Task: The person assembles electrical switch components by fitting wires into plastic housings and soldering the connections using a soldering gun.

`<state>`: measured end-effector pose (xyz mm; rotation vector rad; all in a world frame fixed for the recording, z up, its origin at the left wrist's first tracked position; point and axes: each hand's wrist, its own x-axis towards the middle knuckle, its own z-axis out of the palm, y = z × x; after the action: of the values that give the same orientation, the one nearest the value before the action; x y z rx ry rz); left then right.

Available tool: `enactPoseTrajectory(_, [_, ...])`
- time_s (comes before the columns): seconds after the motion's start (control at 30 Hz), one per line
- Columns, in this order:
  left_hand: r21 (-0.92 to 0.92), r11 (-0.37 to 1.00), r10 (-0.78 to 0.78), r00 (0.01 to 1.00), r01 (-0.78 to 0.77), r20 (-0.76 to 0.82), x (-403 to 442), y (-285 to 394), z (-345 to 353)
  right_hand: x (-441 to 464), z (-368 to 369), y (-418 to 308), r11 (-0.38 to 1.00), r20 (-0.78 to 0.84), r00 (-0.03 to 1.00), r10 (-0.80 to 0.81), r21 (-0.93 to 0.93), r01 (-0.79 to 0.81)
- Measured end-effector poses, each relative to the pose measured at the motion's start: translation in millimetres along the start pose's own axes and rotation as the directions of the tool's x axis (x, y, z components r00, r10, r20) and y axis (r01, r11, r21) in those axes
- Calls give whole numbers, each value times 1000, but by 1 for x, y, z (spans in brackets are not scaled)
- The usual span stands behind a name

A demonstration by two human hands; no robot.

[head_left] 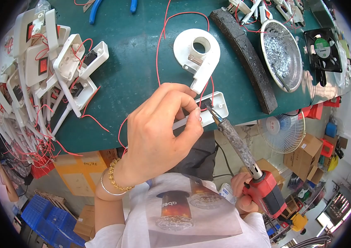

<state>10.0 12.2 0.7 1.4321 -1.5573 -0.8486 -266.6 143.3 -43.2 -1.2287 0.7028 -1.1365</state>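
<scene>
The left hand (159,120) is closed in a pinch over the shallow white plastic housing (221,103) on the green desk (130,49); anything between its fingertips is hidden. The right hand (239,184) grips a red-handled soldering iron (266,194), its barrel mottled. A slip of its tip could burn skin or scorch plastic. Beyond sits a smooth, round white holder (182,47).

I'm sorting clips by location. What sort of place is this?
Probably a small electrical assembly workshop: the right hand holds a soldering iron, wired white housings are heaped on a green bench, and cardboard boxes stand nearby.
</scene>
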Motion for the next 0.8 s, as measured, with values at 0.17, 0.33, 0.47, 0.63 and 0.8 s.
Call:
enactPoseTrajectory(0.17, [0,1000,3,1000,-3,-6,0,0,0,7,22,-15,988,-232,961,153,48,-146])
enactPoseTrajectory(0.33, [-2,1000,-1,1000,1,-5,0,0,1,-6,1,-5,999,3,999,50,4,-50])
enactPoseTrajectory(0.47, [4,1000,-1,1000,1,-3,0,1,0,11,11,-22,959,-76,960,268,115,-259])
enactPoseTrajectory(0.63, [15,1000,3,1000,-3,3,0,0,0,13,13,-23,939,-123,942,313,191,-287])
enactPoseTrajectory(0.8, [5,1000,2,1000,-2,-1,0,0,0,16,13,-19,940,-98,956,278,231,-250])
